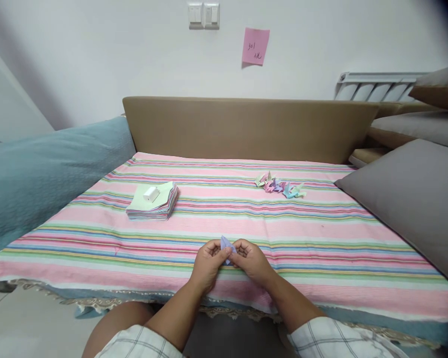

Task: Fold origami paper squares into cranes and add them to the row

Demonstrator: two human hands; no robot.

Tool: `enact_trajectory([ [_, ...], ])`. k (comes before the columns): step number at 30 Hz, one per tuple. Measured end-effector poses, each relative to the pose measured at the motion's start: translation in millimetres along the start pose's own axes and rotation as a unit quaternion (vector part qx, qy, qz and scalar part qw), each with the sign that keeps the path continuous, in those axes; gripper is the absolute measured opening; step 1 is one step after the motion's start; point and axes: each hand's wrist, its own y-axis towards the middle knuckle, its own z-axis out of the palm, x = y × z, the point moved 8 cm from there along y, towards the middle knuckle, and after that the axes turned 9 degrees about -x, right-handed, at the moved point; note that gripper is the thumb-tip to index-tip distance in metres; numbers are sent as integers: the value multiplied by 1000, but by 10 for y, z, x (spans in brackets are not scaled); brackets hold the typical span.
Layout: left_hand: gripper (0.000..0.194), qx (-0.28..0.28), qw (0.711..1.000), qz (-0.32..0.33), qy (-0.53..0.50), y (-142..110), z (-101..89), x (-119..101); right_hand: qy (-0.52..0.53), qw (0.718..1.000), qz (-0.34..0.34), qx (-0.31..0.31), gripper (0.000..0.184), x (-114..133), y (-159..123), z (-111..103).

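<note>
Both hands meet low over the striped bed cover (291,233): left hand (206,264) and right hand (252,260) each have their grip clamped on a small lilac folded paper (227,245). Farther off lie a paper stack (154,203) and folded paper cranes (280,186).

Both my hands are pinching a little folded lavender paper (227,246) between them, left hand (208,263) and right hand (251,259) meeting just over the striped bedspread (321,233). Further back on the left there's a stack of colored paper (153,201) with a small white box (151,193) on top. Off to the right sits a cluster of finished folded pieces (280,186).
</note>
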Motion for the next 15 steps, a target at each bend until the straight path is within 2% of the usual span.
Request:
enact_trajectory([
  [3, 23, -16, 1000, -2, 4, 3, -30, 10, -6, 1000, -16, 5, 33, 12, -7, 26],
  [9, 24, -15, 999, -25, -24, -1, -24, 46, -23, 999, -27, 13, 29, -11, -5, 56],
  [15, 26, -52, 995, -49, -70, 3, -35, 30, -59, 998, -24, 28, 26, -35, -18, 67],
])
